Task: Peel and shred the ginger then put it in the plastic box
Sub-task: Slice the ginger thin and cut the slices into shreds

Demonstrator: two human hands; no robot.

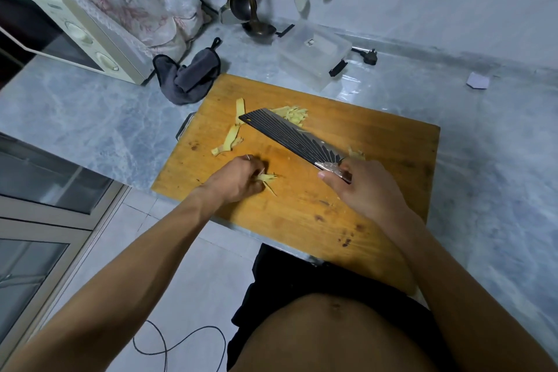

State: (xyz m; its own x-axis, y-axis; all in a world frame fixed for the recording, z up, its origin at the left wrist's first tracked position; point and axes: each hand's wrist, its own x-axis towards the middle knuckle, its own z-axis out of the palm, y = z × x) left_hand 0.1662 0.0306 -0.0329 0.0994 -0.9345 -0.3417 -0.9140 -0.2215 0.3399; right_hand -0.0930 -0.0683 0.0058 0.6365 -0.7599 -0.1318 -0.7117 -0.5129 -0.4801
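— On the wooden cutting board (377,145), what's each hand doing?

— The left hand (238,180) has its fingers curled, pinching a small bunch of ginger shreds (267,180) against the wood. The right hand (360,187) is wrapped around the cleaver (290,137) handle, blade angled across the board.

— Any more ginger?

— Peel strips (231,136) lie left of the blade, a cut pile (291,115) behind it. The plastic box (314,53) sits beyond the board on the marble counter (90,118) — beside a grey cloth (188,75).

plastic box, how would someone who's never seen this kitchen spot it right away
Start at the wooden cutting board on the marble counter. Just past its far edge sits the plastic box, below the hanging ladles. It is the only clear container, with black clips.
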